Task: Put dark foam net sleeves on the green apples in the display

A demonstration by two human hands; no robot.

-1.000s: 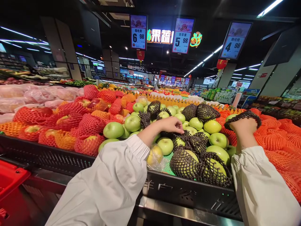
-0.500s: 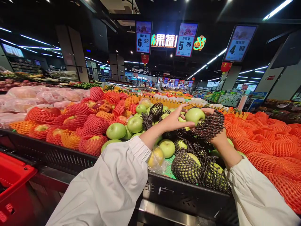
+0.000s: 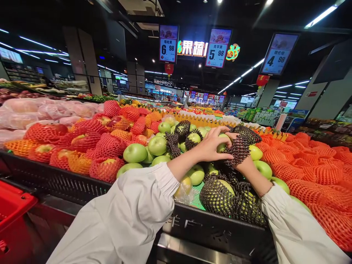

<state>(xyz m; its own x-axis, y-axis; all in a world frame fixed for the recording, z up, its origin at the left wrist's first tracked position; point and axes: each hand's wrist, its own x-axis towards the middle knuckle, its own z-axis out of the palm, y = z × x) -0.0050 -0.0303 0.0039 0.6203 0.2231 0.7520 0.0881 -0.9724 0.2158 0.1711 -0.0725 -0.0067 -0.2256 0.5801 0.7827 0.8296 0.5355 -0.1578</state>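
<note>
A green apple (image 3: 222, 143) is between my two hands above the pile. My left hand (image 3: 211, 145) curls round it from the left, thumb below and fingers over the top. On its right side a black foam net sleeve (image 3: 239, 149) covers part of my right hand (image 3: 244, 165), which is closed on the sleeve; most of its fingers are hidden behind the mesh. Below my hands lie green apples in black nets (image 3: 218, 194). Bare green apples (image 3: 135, 153) lie left of my left forearm, and a bare one (image 3: 195, 175) sits just under it.
Apples in red and orange nets (image 3: 108, 148) fill the left side, with orange-netted fruit (image 3: 313, 172) on the right. The black crate's front edge (image 3: 214, 227) runs before me. A red basket (image 3: 16, 209) stands lower left. Price screens (image 3: 218, 47) hang overhead.
My left hand has closed further over the apple, hiding more of it. The apple and net sleeve have come closer together, and my right hand has shifted slightly left.
</note>
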